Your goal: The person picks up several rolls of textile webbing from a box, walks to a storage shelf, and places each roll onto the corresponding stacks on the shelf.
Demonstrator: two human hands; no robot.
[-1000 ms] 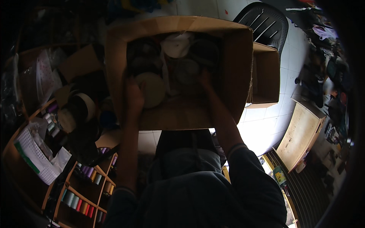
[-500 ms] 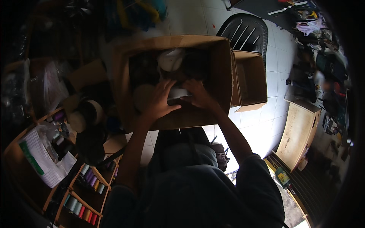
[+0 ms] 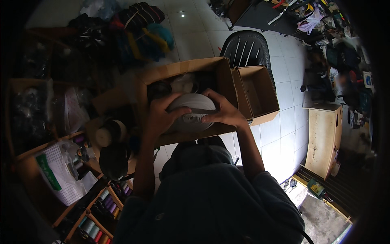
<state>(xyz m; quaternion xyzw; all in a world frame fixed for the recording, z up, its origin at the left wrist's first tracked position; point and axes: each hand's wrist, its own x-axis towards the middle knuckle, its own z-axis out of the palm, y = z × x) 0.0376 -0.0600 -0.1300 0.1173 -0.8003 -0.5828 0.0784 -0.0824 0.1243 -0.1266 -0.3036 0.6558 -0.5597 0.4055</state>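
Between my hands I hold a thick, pale grey-white roll of flat tape (image 3: 193, 101), its wound face turned up toward me. My left hand (image 3: 162, 116) grips its left side, with the thumb lying across the face. On the opposite side my right hand (image 3: 228, 113) curls round the edge, thumb near the core. The roll is over the near side of an open cardboard box (image 3: 228, 79). Inside that box are a whitish roll (image 3: 183, 84) and a dark round item (image 3: 159, 89); deep shadow and my hands hide the rest.
A smaller open carton (image 3: 260, 91) stands right of the box, before a black plastic chair (image 3: 248, 46). At left are a white perforated basket (image 3: 61, 173), a rack of thread spools (image 3: 91, 229) and more rolls (image 3: 109, 134). Bags (image 3: 142, 42) lie beyond; a pale wooden cabinet (image 3: 321, 140) is at right.
Both hands have risen from inside the box with the tape roll, which is now tilted face-up. The head view has shifted, showing more floor and bags at the far side.
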